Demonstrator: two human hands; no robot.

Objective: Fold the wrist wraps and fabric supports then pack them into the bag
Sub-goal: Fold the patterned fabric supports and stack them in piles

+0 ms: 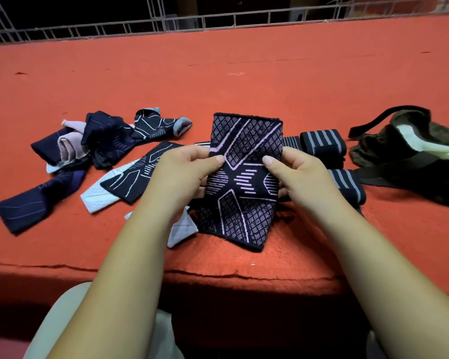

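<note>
A dark fabric support with a pale purple diamond pattern is held upright above the red surface. My left hand grips its left edge, thumb on the front. My right hand grips its right edge the same way. Behind it on the right lie two rolled black wrist wraps with grey stripes, one farther back and one nearer. A dark brown bag with black straps and a pale lining lies open at the far right.
A loose pile of dark and pink supports lies at the left. A black and white one and a long dark one lie nearer. The red surface's cracked front edge runs just below my forearms. A metal grille borders the far side.
</note>
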